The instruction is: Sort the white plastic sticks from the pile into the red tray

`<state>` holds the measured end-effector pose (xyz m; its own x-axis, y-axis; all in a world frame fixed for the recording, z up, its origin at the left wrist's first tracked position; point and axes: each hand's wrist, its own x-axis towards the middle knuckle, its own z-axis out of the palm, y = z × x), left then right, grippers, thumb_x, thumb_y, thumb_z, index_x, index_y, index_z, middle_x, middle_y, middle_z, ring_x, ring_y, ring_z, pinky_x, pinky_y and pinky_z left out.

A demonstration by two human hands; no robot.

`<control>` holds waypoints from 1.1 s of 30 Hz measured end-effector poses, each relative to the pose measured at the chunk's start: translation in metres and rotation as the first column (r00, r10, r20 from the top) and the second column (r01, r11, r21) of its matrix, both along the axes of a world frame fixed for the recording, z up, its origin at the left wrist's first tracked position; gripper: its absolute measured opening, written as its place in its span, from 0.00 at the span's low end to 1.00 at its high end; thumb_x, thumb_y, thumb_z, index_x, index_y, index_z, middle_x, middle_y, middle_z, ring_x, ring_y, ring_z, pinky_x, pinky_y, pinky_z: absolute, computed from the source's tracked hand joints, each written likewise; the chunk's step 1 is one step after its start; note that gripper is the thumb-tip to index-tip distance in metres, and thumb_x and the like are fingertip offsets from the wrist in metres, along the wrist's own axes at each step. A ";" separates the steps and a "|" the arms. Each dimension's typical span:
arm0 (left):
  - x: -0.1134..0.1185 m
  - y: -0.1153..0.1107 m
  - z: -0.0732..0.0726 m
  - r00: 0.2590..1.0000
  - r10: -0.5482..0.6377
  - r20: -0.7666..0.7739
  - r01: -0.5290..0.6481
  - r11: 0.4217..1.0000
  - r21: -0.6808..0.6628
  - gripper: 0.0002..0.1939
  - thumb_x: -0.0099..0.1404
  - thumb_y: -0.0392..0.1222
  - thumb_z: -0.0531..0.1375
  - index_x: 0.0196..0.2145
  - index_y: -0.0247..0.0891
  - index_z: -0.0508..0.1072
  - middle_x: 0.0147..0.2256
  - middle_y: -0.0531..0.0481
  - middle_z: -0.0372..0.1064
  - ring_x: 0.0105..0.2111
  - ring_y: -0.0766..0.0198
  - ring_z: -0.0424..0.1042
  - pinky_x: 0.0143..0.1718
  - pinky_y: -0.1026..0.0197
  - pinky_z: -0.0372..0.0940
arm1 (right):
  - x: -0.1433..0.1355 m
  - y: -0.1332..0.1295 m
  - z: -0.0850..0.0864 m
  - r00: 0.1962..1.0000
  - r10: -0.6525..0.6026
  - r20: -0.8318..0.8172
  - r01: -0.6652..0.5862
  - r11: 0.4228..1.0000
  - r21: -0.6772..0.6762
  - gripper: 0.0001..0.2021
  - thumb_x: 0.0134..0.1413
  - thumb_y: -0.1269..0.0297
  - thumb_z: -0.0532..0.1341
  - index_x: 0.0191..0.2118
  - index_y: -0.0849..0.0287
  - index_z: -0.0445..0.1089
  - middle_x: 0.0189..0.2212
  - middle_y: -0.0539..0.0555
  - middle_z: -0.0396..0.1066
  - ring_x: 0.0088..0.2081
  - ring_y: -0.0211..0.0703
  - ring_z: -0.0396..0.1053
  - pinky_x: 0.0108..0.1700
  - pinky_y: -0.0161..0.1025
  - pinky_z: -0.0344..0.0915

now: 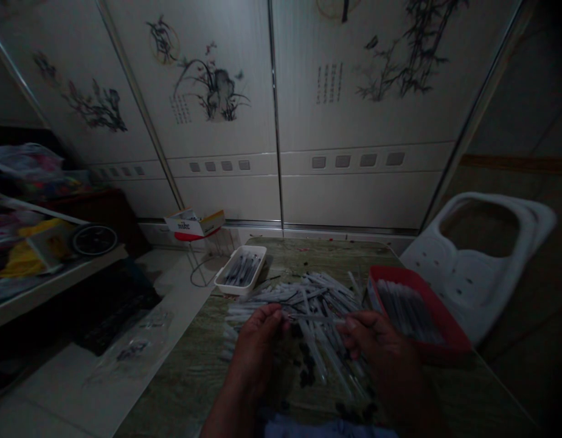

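Note:
A thin, pale pen [316,317] lies almost level between my two hands over the table. My left hand [259,333] pinches its left end with closed fingers. At the other end, my right hand [374,340] grips it between thumb and fingers. Behind and below it spreads a loose pile of pens [320,292], whitish and translucent, some with dark parts. Small black pieces [306,365], perhaps caps, are scattered on the tabletop nearer to me. Dim light hides the fine detail at both fingertips.
On the wood-patterned table [180,377], a white tray [221,287] of pens stands back left and a red basket [457,334] of pens stands right. Beyond are a white chair [472,261], a stool [199,236] bearing an open box [194,226], and a cluttered shelf [57,277].

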<state>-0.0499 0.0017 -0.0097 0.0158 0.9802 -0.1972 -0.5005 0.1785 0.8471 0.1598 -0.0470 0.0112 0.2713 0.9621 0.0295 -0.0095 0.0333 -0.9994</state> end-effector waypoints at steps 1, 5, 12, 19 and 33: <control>0.000 0.000 0.000 1.000 -0.005 0.006 0.005 1.000 -0.001 0.14 0.58 0.42 0.70 0.40 0.36 0.75 0.33 0.52 0.74 0.30 0.69 0.72 0.35 0.67 0.65 | -0.001 -0.001 0.001 1.000 -0.001 0.007 0.001 1.000 -0.003 0.18 0.55 0.47 0.65 0.38 0.59 0.72 0.30 0.55 0.77 0.29 0.44 0.71 0.31 0.39 0.67; 0.002 -0.001 0.000 0.999 -0.015 0.034 0.015 1.000 -0.002 0.14 0.57 0.41 0.70 0.40 0.36 0.74 0.32 0.52 0.74 0.29 0.69 0.72 0.34 0.67 0.65 | -0.005 -0.002 0.004 1.000 0.004 0.016 -0.004 0.999 -0.034 0.19 0.54 0.46 0.64 0.39 0.59 0.73 0.31 0.56 0.78 0.30 0.44 0.71 0.31 0.39 0.67; 0.001 -0.001 -0.003 0.998 -0.046 0.050 0.044 0.998 0.043 0.14 0.59 0.43 0.69 0.41 0.36 0.74 0.32 0.51 0.74 0.28 0.69 0.71 0.33 0.66 0.64 | -0.008 -0.001 0.004 0.991 0.099 0.093 -0.092 0.992 -0.084 0.13 0.56 0.52 0.62 0.35 0.58 0.71 0.25 0.50 0.72 0.27 0.41 0.67 0.29 0.36 0.63; 0.010 -0.005 0.000 0.999 -0.035 0.031 0.034 0.999 0.019 0.19 0.56 0.44 0.71 0.44 0.36 0.75 0.31 0.51 0.74 0.28 0.67 0.72 0.33 0.65 0.65 | -0.025 -0.008 0.004 0.969 0.184 0.165 -0.168 0.980 -0.105 0.15 0.52 0.50 0.62 0.39 0.56 0.73 0.19 0.44 0.65 0.23 0.39 0.63 0.27 0.35 0.57; 0.017 -0.011 0.008 0.998 -0.022 0.061 0.023 0.999 -0.029 0.20 0.51 0.43 0.74 0.41 0.36 0.78 0.29 0.50 0.75 0.26 0.68 0.72 0.31 0.66 0.66 | -0.026 -0.012 0.007 0.966 0.190 0.175 -0.174 0.980 -0.101 0.19 0.53 0.47 0.59 0.40 0.58 0.75 0.22 0.47 0.69 0.23 0.40 0.64 0.27 0.36 0.59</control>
